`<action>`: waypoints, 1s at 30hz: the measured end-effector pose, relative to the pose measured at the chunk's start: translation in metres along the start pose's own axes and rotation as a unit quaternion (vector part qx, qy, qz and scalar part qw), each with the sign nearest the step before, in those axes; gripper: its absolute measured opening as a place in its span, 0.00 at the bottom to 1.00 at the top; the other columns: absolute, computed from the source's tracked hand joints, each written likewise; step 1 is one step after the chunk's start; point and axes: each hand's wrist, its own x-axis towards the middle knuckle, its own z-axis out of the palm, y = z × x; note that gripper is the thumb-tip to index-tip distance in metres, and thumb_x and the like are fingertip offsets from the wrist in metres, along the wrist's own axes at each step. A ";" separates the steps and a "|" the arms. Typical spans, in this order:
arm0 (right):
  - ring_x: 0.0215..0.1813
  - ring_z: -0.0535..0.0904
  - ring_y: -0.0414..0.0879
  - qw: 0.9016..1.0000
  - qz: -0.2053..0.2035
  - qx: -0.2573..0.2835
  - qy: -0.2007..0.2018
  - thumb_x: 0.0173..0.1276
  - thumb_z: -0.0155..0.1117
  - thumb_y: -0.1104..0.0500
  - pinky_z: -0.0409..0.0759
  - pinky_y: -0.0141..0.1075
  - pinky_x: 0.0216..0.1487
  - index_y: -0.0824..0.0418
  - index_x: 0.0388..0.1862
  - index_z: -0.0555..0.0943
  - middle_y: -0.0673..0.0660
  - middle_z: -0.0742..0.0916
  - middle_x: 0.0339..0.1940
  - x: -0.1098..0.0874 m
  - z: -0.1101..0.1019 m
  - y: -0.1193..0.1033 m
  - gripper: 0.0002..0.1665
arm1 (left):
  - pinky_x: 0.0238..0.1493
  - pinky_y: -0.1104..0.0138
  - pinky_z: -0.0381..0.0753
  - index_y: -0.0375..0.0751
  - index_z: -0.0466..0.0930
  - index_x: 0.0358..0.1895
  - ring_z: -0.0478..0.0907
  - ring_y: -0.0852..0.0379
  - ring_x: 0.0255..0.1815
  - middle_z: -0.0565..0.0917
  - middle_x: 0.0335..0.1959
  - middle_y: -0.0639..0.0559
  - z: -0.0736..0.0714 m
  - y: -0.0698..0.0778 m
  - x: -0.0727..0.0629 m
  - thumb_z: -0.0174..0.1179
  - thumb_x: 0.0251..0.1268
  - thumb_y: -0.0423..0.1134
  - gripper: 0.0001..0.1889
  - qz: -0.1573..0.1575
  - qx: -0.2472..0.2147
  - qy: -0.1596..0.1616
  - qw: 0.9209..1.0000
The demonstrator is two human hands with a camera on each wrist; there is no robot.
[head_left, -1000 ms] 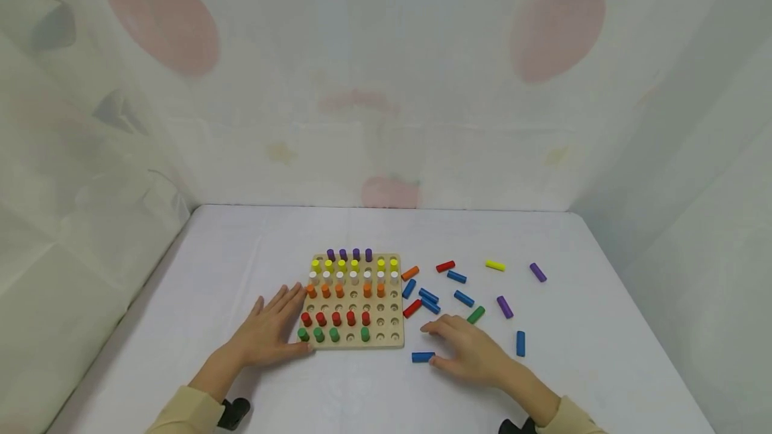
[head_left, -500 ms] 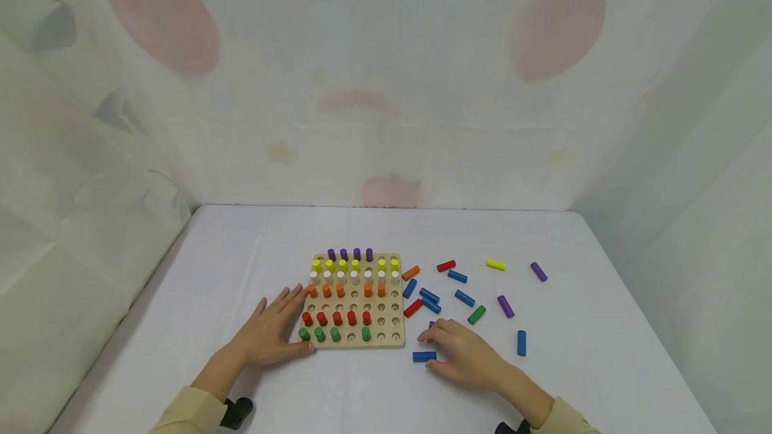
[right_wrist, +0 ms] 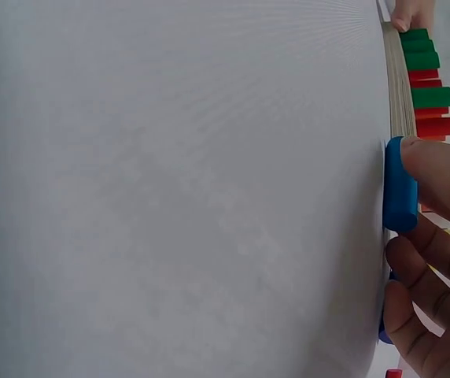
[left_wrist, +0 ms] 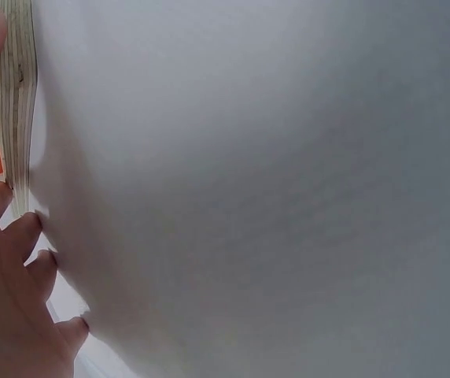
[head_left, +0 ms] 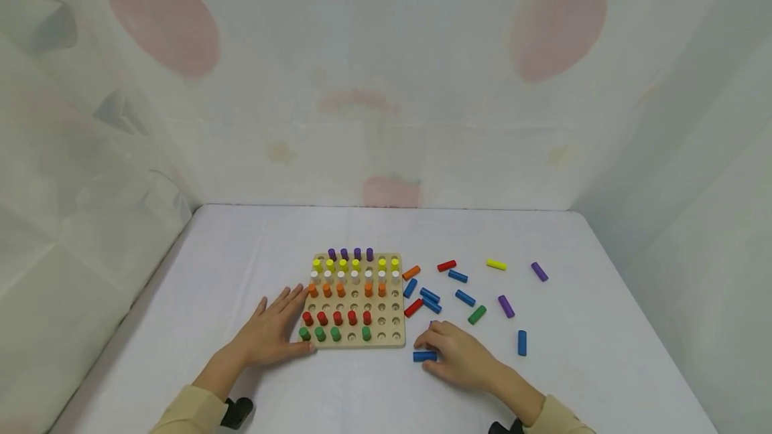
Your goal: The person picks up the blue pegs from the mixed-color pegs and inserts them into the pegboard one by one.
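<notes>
right of the pegboard (head_left: 389,329), the blue peg (head_left: 425,356) was pinched between thumb and fingers of the right hand (head_left: 461,355) — the pegboard's left edge was touched by the spread left hand (head_left: 267,334).

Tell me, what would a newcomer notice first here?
Probably the board near the middle of the table, its coloured pegs standing in rows, with the left hand at its left edge. Next, the loose pegs scattered to the right, where the right hand is poised around a blue peg.
</notes>
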 end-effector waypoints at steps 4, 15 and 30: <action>0.37 0.69 0.30 1.000 -0.001 0.002 0.000 0.59 0.65 0.50 0.75 0.24 0.40 0.46 0.45 0.81 0.39 0.77 0.35 0.001 0.001 0.001 0.14 | 0.64 0.35 0.47 0.46 0.52 0.72 0.52 0.39 0.71 0.56 0.72 0.44 0.000 0.000 0.001 0.57 0.39 0.75 0.57 -0.001 -0.002 -0.002 1.000; 0.34 0.69 0.30 1.000 0.001 0.012 0.005 0.59 0.66 0.53 0.74 0.22 0.36 0.47 0.41 0.82 0.39 0.77 0.33 0.003 0.002 0.001 0.10 | 0.64 0.35 0.47 0.47 0.52 0.72 0.52 0.39 0.71 0.57 0.72 0.45 0.002 -0.002 0.001 0.56 0.38 0.77 0.57 -0.004 -0.001 -0.002 1.000; 0.35 0.71 0.30 1.000 -0.011 0.016 0.018 0.60 0.66 0.53 0.75 0.23 0.38 0.48 0.42 0.81 0.39 0.78 0.35 0.002 0.000 0.002 0.10 | 0.64 0.35 0.45 0.47 0.52 0.72 0.51 0.40 0.72 0.56 0.72 0.46 0.003 -0.002 0.001 0.54 0.37 0.78 0.58 -0.012 -0.003 -0.010 1.000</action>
